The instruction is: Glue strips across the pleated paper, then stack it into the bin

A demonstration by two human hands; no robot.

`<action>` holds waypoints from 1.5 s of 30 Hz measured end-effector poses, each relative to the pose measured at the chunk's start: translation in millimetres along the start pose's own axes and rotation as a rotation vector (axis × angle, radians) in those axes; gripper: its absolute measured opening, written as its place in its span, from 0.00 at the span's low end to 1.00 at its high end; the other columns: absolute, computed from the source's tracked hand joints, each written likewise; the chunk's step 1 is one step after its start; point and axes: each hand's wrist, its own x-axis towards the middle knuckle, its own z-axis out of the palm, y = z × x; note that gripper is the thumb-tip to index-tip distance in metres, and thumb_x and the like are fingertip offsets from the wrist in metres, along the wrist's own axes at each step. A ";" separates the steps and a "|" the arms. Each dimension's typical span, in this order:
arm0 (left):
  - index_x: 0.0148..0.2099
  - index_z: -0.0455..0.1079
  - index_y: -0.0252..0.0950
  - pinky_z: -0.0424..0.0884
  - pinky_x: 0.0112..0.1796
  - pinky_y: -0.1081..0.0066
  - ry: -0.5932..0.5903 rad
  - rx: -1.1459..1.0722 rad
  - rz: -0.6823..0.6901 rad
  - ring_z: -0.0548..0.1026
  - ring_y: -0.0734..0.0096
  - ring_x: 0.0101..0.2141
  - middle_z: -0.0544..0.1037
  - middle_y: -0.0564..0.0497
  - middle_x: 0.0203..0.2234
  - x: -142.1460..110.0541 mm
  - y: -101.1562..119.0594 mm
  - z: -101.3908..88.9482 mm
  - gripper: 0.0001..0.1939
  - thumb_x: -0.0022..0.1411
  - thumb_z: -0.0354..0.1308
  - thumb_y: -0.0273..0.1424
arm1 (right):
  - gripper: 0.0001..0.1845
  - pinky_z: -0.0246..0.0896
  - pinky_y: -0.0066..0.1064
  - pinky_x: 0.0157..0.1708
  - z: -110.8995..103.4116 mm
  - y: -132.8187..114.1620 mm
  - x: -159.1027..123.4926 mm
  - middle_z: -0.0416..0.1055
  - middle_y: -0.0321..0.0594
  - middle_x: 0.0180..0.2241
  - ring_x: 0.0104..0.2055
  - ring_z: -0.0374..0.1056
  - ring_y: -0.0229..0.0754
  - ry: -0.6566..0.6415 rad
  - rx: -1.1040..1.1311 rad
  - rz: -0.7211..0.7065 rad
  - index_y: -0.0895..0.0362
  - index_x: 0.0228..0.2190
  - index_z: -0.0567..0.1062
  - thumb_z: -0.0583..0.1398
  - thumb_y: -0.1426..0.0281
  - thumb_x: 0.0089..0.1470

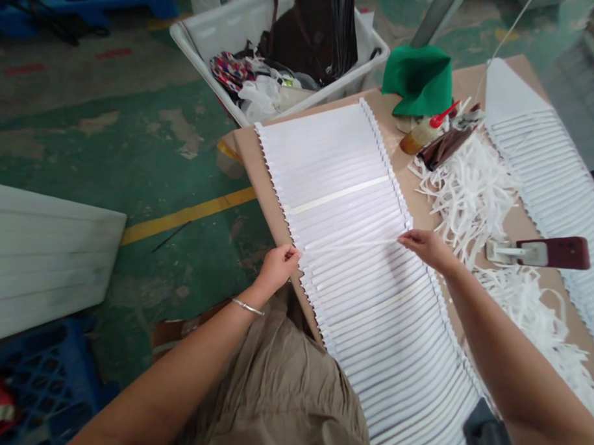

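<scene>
A thin white strip (349,244) is stretched between my two hands, just over a long layered row of white sheets (323,158) with toothed side edges. My left hand (280,266) pinches one end at the row's left edge; a bracelet is on that wrist. At the right edge, my right hand (425,245) grips the other end between thumb and fingers. The row runs down the table toward my body, its layers overlapping in narrow steps. Whether the strip touches the sheets is unclear.
Piles of loose white strips (473,190) lie right of the row on the brown table (266,189). Near them are a red-tipped bottle (419,136), green cloth (419,81) and a phone on a stand (554,252). A second layered row (547,160) lies farther right. A white bin (200,57) stands behind.
</scene>
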 end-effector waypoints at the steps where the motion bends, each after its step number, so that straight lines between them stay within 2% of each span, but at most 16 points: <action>1: 0.29 0.68 0.36 0.62 0.26 0.73 0.008 -0.010 -0.009 0.68 0.73 0.21 0.70 0.55 0.17 3.1 1.4 2.6 0.10 0.58 0.54 0.36 | 0.23 0.52 0.30 0.25 -5.4 3.0 8.6 0.69 0.36 0.21 0.23 0.60 0.38 0.040 -0.001 0.002 0.58 0.29 0.78 0.61 0.49 0.49; 5: 0.28 0.67 0.36 0.63 0.28 0.73 0.089 0.049 -0.031 0.71 0.72 0.23 0.74 0.54 0.20 15.5 6.0 13.4 0.09 0.59 0.53 0.32 | 0.21 0.51 0.29 0.23 -15.6 6.7 40.0 0.68 0.35 0.19 0.21 0.59 0.36 0.174 0.059 0.032 0.58 0.27 0.76 0.64 0.51 0.47; 9: 0.27 0.67 0.36 0.63 0.30 0.73 0.200 0.176 -0.064 0.73 0.71 0.27 0.76 0.53 0.23 28.0 6.2 20.8 0.08 0.58 0.56 0.32 | 0.19 0.54 0.28 0.22 -16.1 8.2 65.6 0.71 0.38 0.22 0.21 0.61 0.36 0.221 0.174 0.041 0.58 0.28 0.75 0.64 0.53 0.47; 16: 0.30 0.69 0.37 0.64 0.32 0.72 0.216 0.275 -0.111 0.74 0.69 0.29 0.77 0.51 0.25 40.0 5.2 29.5 0.09 0.61 0.56 0.34 | 0.16 0.52 0.27 0.21 -14.5 17.7 94.1 0.68 0.35 0.20 0.20 0.60 0.34 0.311 0.120 0.025 0.59 0.28 0.75 0.64 0.58 0.46; 26: 0.31 0.70 0.37 0.65 0.33 0.72 0.209 0.322 -0.146 0.76 0.67 0.31 0.78 0.50 0.27 44.0 5.0 31.6 0.09 0.62 0.55 0.36 | 0.15 0.53 0.29 0.23 -6.2 15.0 103.9 0.68 0.36 0.20 0.22 0.60 0.37 0.350 -0.004 0.066 0.59 0.27 0.75 0.62 0.58 0.47; 32: 0.31 0.70 0.37 0.65 0.33 0.72 0.207 0.312 -0.126 0.75 0.67 0.31 0.79 0.50 0.27 45.7 3.3 32.0 0.09 0.61 0.55 0.35 | 0.14 0.55 0.30 0.26 -4.5 8.2 107.8 0.70 0.39 0.23 0.24 0.62 0.39 0.425 -0.078 0.010 0.58 0.27 0.74 0.61 0.59 0.48; 38: 0.30 0.68 0.37 0.65 0.32 0.72 0.196 0.284 -0.082 0.74 0.68 0.29 0.77 0.51 0.25 43.8 0.8 30.8 0.08 0.61 0.54 0.34 | 0.13 0.56 0.30 0.27 -8.6 -1.8 105.5 0.71 0.39 0.23 0.24 0.63 0.39 0.421 -0.093 -0.044 0.58 0.28 0.74 0.60 0.60 0.50; 45: 0.30 0.69 0.37 0.63 0.31 0.72 0.194 0.295 -0.088 0.73 0.68 0.28 0.77 0.51 0.25 45.7 4.8 32.5 0.08 0.60 0.54 0.35 | 0.12 0.56 0.32 0.28 -7.0 5.6 111.0 0.70 0.40 0.23 0.25 0.63 0.40 0.433 -0.096 -0.033 0.58 0.27 0.74 0.60 0.61 0.49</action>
